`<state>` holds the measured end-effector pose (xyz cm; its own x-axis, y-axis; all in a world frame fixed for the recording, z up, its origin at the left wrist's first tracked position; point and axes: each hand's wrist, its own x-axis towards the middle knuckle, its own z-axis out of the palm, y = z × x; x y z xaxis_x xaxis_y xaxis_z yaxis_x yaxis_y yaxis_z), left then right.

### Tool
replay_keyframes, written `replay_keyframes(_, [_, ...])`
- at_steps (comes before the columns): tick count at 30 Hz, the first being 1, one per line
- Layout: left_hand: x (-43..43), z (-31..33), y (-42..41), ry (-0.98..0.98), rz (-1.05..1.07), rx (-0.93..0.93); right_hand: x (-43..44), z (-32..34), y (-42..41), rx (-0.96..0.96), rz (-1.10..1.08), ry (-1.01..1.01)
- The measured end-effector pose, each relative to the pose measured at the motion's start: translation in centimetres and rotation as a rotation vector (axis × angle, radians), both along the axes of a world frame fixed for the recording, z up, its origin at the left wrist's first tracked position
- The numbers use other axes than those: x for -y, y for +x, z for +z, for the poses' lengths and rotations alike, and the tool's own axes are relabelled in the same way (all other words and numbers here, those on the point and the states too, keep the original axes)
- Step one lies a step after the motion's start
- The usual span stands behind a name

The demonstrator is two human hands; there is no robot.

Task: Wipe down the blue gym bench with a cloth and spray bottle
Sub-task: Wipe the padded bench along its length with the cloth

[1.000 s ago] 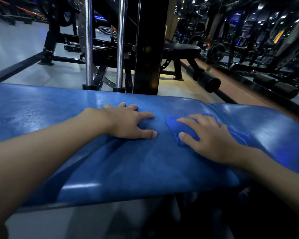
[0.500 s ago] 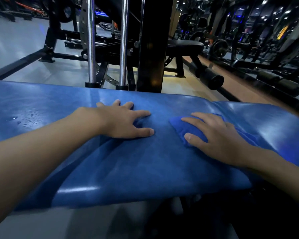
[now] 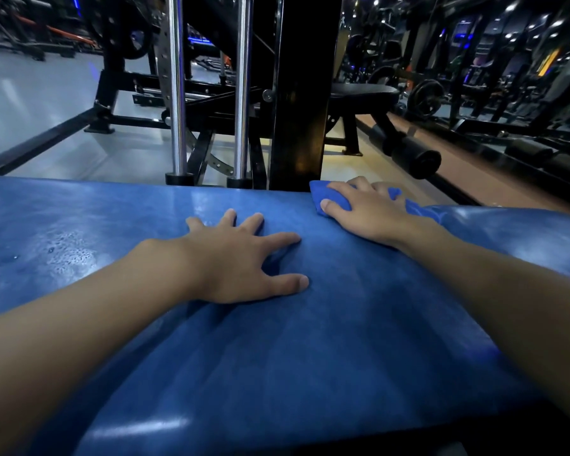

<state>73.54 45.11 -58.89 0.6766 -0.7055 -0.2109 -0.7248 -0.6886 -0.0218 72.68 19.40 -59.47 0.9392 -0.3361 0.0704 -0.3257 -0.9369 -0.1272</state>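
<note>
L hand (image 3: 234, 261) flat on blue tabletop (image 3: 310, 357), fingers spread, holding nothing. R hand (image 3: 367, 213) at far edge on blue cloth (image 3: 330, 196), fingers seemingly curled round it.

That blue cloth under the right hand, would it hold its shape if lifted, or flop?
Probably flop: the blue cloth is bunched and folded where it is gripped by the right hand, so it looks soft and likely light. On the glossy blue bench, with droplets at its left, it probably slides easily.
</note>
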Motion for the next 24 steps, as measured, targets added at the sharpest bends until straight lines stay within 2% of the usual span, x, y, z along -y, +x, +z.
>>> replay_keyframes(5, [-0.1,0.2,-0.3,0.009,0.014,-0.007,-2.0,-0.1,-6.1,0.002,0.041,-0.036])
replay_keyframes(11, [-0.3,0.1,-1.0,-0.022,0.042,-0.017,-4.9,-0.1,-17.0,0.005,0.129,-0.110])
replay_keyframes(15, [-0.5,0.1,-1.8,-0.032,0.026,0.007,-5.6,0.7,-21.6,-0.071,0.185,-0.134])
replay_keyframes(19, [-1.0,0.5,-2.4,-0.038,0.011,0.055,-5.3,0.9,-21.5,-0.055,0.200,-0.151])
replay_keyframes(24, [-1.7,0.2,-1.9,0.013,0.029,0.027,-4.6,0.3,-17.1,0.011,0.173,-0.085])
